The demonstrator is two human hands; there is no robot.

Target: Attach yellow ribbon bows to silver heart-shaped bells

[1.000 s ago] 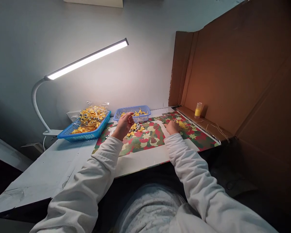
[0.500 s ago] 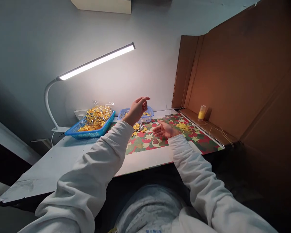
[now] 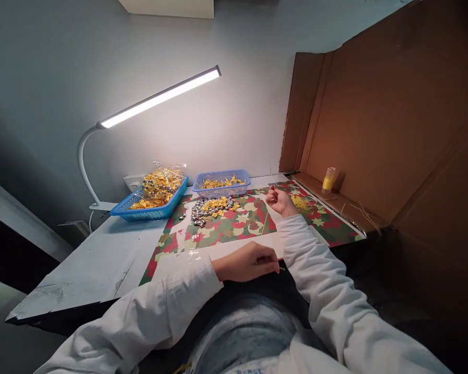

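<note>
We see a thin thread (image 3: 265, 221) stretched between both hands, its long axis running from the pinched fingertips of the left hand (image 3: 246, 262) at the table's near edge (image 3: 234, 270) away to the closed fingers of the right hand (image 3: 281, 201). Bare patterned mat (image 3: 226, 231) lies left of the thread; beads (image 3: 203, 210) lie beyond.

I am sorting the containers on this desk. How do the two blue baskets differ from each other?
The left basket is the larger and a deeper blue; the right basket is smaller and paler. The left basket holds a tall heap of yellow pieces under clear wrap; the right basket holds only a thin layer. Both are plastic mesh and stand near the wall.
</note>
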